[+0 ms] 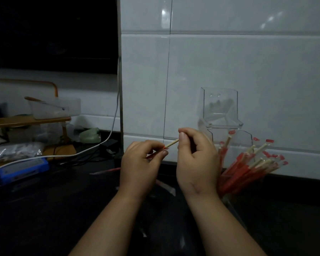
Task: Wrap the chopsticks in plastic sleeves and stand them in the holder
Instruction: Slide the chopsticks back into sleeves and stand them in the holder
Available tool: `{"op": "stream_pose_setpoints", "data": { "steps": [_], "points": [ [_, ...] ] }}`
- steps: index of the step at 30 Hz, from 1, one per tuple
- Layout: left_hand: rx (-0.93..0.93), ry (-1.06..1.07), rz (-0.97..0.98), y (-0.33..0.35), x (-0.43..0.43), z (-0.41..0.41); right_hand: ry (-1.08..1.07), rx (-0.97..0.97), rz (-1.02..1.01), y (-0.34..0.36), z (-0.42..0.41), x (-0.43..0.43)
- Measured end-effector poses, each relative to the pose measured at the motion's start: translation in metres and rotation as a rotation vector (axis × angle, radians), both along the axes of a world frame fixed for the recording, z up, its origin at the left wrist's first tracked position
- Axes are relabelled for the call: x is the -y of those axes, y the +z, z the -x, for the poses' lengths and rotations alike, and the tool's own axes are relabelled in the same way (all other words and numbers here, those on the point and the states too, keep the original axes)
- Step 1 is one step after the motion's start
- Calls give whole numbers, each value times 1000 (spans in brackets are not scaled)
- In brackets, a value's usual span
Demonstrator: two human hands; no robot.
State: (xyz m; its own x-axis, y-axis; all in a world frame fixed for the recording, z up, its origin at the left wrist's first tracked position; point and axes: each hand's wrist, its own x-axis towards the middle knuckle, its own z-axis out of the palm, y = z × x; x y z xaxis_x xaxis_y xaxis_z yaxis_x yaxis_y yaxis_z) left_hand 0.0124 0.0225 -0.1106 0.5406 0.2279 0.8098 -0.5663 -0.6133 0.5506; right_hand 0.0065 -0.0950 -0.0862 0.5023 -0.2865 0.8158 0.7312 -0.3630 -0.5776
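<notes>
Far left of my left hand, low: a blue rectangular plastic device (pixel 20 169) on the dark countertop (pixel 44 209), with a white cable (pixel 92 150) curving over it towards the wall corner. Above that sits a crinkled clear plastic bag (pixel 13 151), then an orange wooden rack (pixel 30 120) carrying a translucent plastic tub (pixel 54 109). A pale green translucent object (pixel 90 135) is between the rack and the left hand; can't tell what it is. One loose red-printed plastic sleeve (pixel 105 170) lies flat on the counter just left of the left wrist.

Left hand (pixel 139 167): fingers curled, thumb and forefinger pinching the red-printed clear plastic sleeve (pixel 155 154) at its mouth. The thin pale wooden chopstick (pixel 172 143) bridges the gap between the hands, its lower end at the sleeve opening and tilting up to the right. How much is inside the sleeve I can't see; the hand hides it.

Right hand (pixel 196 161): fingers curled, thumb and forefinger pinching the chopstick's upper end. Both hands are raised off the counter, close together.

Just right of the right hand is a bunch of red-sleeved wooden chopsticks (pixel 248 167), bare tips up, fanning to the right, standing in a clear plastic holder (pixel 226 175) whose walls I can barely make out. Above and behind the right hand, a clear acrylic box (pixel 220 108) stands against the white tiled wall (pixel 229 61). I can't tell whether it's part of the holder.
</notes>
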Motion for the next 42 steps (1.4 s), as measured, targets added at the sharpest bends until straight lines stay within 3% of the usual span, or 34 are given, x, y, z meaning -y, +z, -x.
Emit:
{"op": "stream_pose_setpoints", "data": {
  "steps": [7, 16, 26, 34, 42],
  "points": [
    [-8, -4, -30, -1, 0, -2, -18, 62, -71, 3, 6, 2],
    [268, 213, -161, -5, -5, -7, 104, -138, 13, -3, 3, 0],
    [255, 197, -132, -8, -6, -10, 298, -422, -87, -6, -8, -2],
    [260, 193, -160, -6, -4, -9, 258, -422, -45, -8, -10, -1],
    [305, 245, -49, -7, -5, -8, 173, -479, -109, -5, -11, 2]
  ]
}}
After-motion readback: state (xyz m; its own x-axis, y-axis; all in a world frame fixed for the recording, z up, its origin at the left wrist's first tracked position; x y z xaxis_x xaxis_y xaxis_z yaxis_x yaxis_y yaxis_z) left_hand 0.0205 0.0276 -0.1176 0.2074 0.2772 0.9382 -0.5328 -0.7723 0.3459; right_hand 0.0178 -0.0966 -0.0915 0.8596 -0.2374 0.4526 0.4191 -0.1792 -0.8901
